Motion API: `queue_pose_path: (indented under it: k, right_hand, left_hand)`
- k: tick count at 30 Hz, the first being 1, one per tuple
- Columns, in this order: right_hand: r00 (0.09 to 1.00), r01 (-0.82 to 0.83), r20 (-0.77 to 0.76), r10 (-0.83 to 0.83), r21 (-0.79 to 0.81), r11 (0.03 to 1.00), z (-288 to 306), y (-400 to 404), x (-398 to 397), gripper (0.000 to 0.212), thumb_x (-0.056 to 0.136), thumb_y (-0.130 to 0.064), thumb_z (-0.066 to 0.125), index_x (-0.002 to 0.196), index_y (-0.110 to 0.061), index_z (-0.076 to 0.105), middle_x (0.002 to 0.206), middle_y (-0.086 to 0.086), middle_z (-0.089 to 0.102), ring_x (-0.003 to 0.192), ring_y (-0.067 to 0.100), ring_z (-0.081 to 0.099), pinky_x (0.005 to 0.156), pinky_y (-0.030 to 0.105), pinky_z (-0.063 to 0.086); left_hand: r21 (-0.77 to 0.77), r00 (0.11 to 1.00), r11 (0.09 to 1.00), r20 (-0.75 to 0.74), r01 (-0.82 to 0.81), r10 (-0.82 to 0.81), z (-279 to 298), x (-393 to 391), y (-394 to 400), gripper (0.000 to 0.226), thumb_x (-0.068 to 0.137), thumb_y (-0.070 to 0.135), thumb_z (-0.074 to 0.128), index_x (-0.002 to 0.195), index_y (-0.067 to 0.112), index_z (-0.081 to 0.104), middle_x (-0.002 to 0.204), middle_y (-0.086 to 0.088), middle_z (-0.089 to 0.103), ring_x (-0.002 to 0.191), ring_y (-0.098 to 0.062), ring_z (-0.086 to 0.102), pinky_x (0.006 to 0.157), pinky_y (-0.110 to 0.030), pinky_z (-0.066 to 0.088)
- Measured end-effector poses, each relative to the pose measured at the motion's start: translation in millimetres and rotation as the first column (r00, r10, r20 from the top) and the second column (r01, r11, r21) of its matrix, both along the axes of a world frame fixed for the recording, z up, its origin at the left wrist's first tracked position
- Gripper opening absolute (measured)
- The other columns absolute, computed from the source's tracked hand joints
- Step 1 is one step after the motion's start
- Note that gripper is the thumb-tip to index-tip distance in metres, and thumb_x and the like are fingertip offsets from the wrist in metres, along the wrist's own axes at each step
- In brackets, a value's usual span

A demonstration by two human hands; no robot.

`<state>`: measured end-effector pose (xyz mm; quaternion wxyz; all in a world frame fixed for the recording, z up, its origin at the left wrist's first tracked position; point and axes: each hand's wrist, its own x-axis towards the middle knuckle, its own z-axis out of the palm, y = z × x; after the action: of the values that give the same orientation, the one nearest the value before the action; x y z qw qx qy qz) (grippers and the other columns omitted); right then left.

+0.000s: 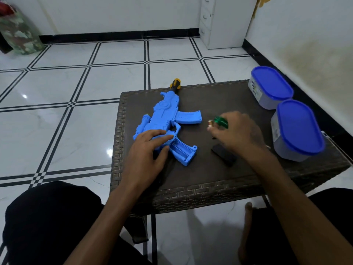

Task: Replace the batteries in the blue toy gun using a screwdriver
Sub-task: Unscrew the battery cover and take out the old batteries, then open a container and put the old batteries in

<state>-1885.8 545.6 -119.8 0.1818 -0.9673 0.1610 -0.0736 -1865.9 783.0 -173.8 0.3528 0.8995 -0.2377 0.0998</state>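
Note:
The blue toy gun (pixel 164 119) lies flat on the dark woven table (pixel 191 186), its yellow-and-black muzzle pointing away. The battery compartment (pixel 181 150) in its grip is uncovered and looks empty. My left hand (pixel 147 152) presses flat on the gun's rear, beside the grip. To the right, my right hand (pixel 236 131) hovers over the table with green batteries (pixel 221 122) in its fingers. A black cover piece (pixel 225 155) lies on the table just under that wrist. The screwdriver is not clearly visible.
Two plastic tubs with blue lids (pixel 273 87) (pixel 298 129) stand along the table's right edge. White tiled floor surrounds the low table, a wall runs close on the right, and a white drawer unit (pixel 219 22) stands at the back. My knees are below.

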Motion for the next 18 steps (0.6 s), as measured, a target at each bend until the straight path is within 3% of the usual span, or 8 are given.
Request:
queue_pose_path:
  k: [2,4,10,13,18]
  right_hand:
    - [0.986,0.072,-0.145,-0.08,-0.063,0.995,0,-14,3,0.037,0.087,-0.046,0.065,0.11,-0.017,0.063,0.099,0.005,0.066,0.085,0.019,0.058,0.073,0.035,0.05]
    - [0.969,0.101,-0.22,-0.111,-0.058,0.993,-5,-18,5,0.043,0.088,-0.041,0.066,0.12,-0.014,0.058,0.109,0.008,0.063,0.092,0.021,0.056,0.077,0.036,0.048]
    - [0.952,0.122,-0.283,-0.116,0.005,0.992,-10,-18,4,0.044,0.094,-0.042,0.058,0.128,-0.016,0.049,0.123,0.011,0.059,0.109,0.028,0.058,0.079,0.037,0.047]
    - [0.931,0.207,-0.319,-0.179,0.056,0.977,-8,-27,1,0.032,0.099,-0.026,0.049,0.127,-0.016,0.039,0.122,0.015,0.058,0.104,0.029,0.06,0.077,0.039,0.049]
    - [0.924,0.224,-0.308,-0.228,-0.047,0.973,-6,-37,0,0.046,0.09,-0.004,0.059,0.129,-0.014,0.037,0.127,0.017,0.052,0.112,0.032,0.057,0.085,0.039,0.048]
  left_hand:
    - [-0.006,1.0,1.0,-0.005,0.005,-0.005,3,-1,-6,0.031,0.088,0.018,0.066,0.117,0.027,0.07,0.124,0.009,0.061,0.119,-0.011,0.053,0.1,-0.023,0.039]
    - [-0.01,1.0,1.0,-0.009,0.01,-0.01,5,-2,-12,0.029,0.089,0.018,0.066,0.116,0.027,0.071,0.124,0.01,0.062,0.119,-0.01,0.052,0.1,-0.023,0.038]
    - [0.007,0.999,0.999,-0.017,0.037,-0.037,11,-1,-28,0.027,0.089,0.021,0.065,0.115,0.028,0.071,0.125,0.01,0.061,0.121,-0.009,0.049,0.1,-0.021,0.034]
    - [0.015,0.998,0.998,-0.007,0.058,-0.058,16,3,-36,0.028,0.089,0.022,0.065,0.116,0.03,0.07,0.126,0.012,0.06,0.121,-0.008,0.049,0.1,-0.022,0.035]
    - [0.02,0.993,0.992,0.003,0.121,-0.121,25,15,-60,0.026,0.091,0.024,0.062,0.116,0.03,0.071,0.125,0.011,0.06,0.119,-0.01,0.051,0.091,-0.011,0.036]
